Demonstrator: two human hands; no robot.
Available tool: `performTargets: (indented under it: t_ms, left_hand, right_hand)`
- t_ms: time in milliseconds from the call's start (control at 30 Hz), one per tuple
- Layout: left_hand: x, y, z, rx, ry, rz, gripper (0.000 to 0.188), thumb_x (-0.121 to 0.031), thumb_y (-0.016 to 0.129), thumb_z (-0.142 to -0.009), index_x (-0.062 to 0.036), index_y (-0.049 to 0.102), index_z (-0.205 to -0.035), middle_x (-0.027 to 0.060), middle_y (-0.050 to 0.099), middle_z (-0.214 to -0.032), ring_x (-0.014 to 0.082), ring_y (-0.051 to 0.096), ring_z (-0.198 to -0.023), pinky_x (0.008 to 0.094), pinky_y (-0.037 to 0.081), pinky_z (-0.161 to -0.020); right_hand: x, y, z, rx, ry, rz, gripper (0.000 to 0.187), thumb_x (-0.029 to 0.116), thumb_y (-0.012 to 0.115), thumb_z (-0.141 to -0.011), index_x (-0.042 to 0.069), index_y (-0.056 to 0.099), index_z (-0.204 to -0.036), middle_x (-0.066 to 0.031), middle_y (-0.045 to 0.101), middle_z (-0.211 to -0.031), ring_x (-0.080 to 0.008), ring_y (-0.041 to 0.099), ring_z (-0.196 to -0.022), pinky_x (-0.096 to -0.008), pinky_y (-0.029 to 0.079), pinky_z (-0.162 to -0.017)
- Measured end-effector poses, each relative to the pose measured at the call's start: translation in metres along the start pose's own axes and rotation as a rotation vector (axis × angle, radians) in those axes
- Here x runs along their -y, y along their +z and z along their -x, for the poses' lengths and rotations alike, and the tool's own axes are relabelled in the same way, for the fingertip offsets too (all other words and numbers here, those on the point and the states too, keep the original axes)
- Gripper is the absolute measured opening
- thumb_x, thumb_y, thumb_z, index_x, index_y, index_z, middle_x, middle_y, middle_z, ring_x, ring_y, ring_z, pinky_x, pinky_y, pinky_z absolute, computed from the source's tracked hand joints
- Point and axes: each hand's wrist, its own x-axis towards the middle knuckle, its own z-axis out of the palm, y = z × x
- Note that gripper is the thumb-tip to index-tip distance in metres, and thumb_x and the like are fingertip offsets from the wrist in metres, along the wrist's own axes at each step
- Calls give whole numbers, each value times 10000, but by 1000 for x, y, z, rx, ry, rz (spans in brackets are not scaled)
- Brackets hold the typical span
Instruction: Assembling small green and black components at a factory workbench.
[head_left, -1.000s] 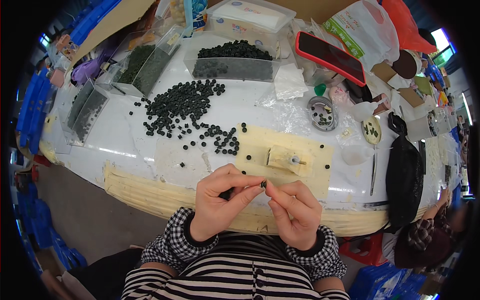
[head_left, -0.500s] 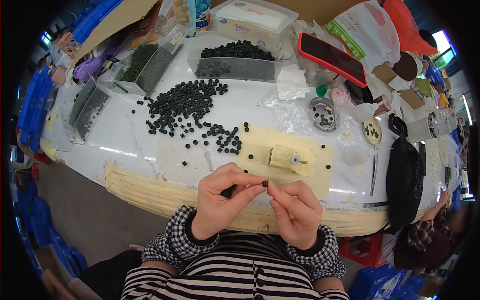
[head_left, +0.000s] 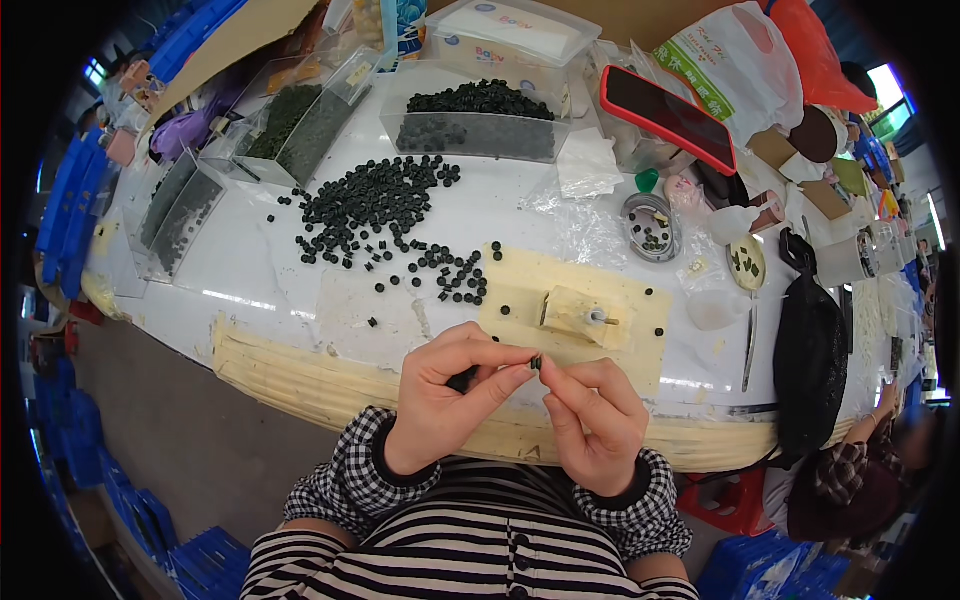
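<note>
My left hand (head_left: 440, 400) pinches a small black grooved round part (head_left: 536, 363) between thumb and forefinger, above the table's front edge. More black pieces (head_left: 462, 379) show inside its curled fingers; how many is hidden. My right hand (head_left: 597, 415) is closed, its forefinger tip and thumb side meeting the same part from the right. Just beyond the hands stands a cream-coloured block (head_left: 580, 318) with a metal pin sticking out, on a yellowish sheet (head_left: 640, 352). A loose heap of identical black parts (head_left: 365, 205) spreads over the white table to the left.
Clear bins hold black parts (head_left: 480, 100) and darker green pieces (head_left: 285, 120) at the back. A red-cased phone (head_left: 668, 118) leans at the back right, near a round dish (head_left: 650, 228). A black bag (head_left: 808, 360) lies on the right. Another person's sleeve (head_left: 845, 470) shows at far right.
Both hands stay together at the part, which looks slightly turned. The view has shifted a little. A dark shape at lower left is gone, and blue crates show there.
</note>
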Motion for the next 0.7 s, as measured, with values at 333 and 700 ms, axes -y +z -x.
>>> performTargets:
  t_ms: [333,700]
  left_hand:
    - [6,0,0,-28,37,14,178,14,727,-785,-29,725,-959,1,530,-718,66,460,-632,201,359,-581]
    - [5,-1,1,-17,20,0,178,4,734,-784,-32,726,-958,-3,527,-713,62,457,-630,201,353,-574]
  right_hand:
    - [0,0,0,22,0,2,366,-44,718,-725,4,691,-1087,-80,610,-807,-190,545,-658,-277,445,-561]
    - [-1,0,1,20,5,-3,369,-38,718,-731,7,689,-1096,-78,605,-804,-186,539,-652,-274,441,-555]
